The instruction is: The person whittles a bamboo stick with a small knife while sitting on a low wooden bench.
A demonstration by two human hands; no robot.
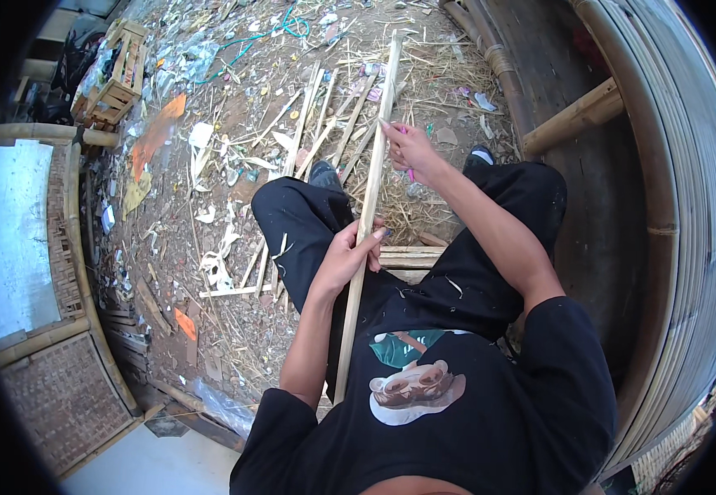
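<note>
A long, pale, squared strip [372, 186] slants across the middle of the view, its far end over the littered ground [246, 194] and its near end beside the person's dark shirt [490, 396]. The left hand [346, 261] grips it between the knees, thumb lying across the strip and fingers curled around from beneath. Farther along, the right hand [415, 154] is closed around a slim pink object [411, 175], its fingers folded in and its thumb and forefinger meeting close against the strip; whether they pinch the wood as well, I cannot tell. The ground is brown earth strewn with straw, shavings, plastic scraps and wrappers, and several loose pale strips [303, 121] lie beyond the left foot. A turquoise cord [246, 40] trails over the rubbish near the top, and a slatted wooden crate [125, 74] stands at upper left. Below the crate lies a large orange sheet [158, 132], with a smaller orange scrap [185, 323] much nearer the person. Along the left side, a pale panel [19, 239] and a woven panel [65, 400] are framed by bamboo poles. Clear crumpled plastic [224, 404] lies at lower left. On the right, dark boards [601, 239] run beside a thick bamboo pole [661, 198], with a ribbed, greyish wall [708, 206] behind it.
</note>
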